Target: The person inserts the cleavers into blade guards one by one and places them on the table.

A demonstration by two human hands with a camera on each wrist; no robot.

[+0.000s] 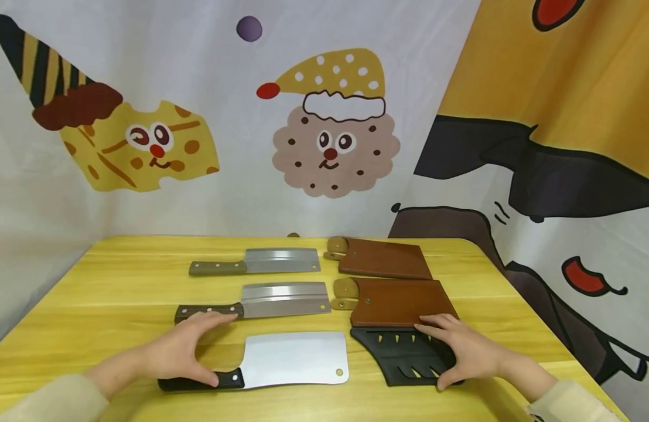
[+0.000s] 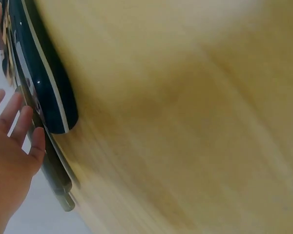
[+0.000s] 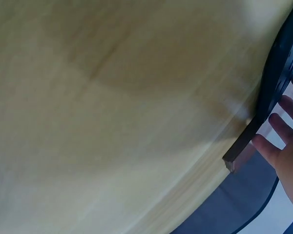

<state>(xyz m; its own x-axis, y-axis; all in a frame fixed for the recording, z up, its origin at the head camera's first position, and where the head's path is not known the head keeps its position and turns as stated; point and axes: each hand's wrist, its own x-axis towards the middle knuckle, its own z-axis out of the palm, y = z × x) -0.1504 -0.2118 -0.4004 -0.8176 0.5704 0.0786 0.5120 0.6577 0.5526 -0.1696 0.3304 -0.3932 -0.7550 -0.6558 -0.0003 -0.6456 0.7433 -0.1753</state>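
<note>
Above the black handle (image 1: 229, 380) of the nearest cleaver (image 1: 295, 358), my left hand (image 1: 177, 349) is spread, its thumb tip over the handle. Its fingertips overlap the dark wooden handle of the middle cleaver (image 1: 284, 299) in the head view. My right hand (image 1: 474, 351) spans the right end of a black slotted blade sheath (image 1: 403, 354), thumb by its near edge and fingers over its far side, reaching the edge of a brown leather sheath (image 1: 403, 302). In the right wrist view, those fingers (image 3: 282, 127) look extended and apart.
A third cleaver (image 1: 282, 261) with an olive-brown handle lies farther back, blade to the right. Beside it is another brown leather sheath (image 1: 385, 258) with a tan strap. Everything lies on a yellow wood-grain table (image 1: 135, 275); a cartoon-printed curtain (image 1: 240, 211) hangs behind.
</note>
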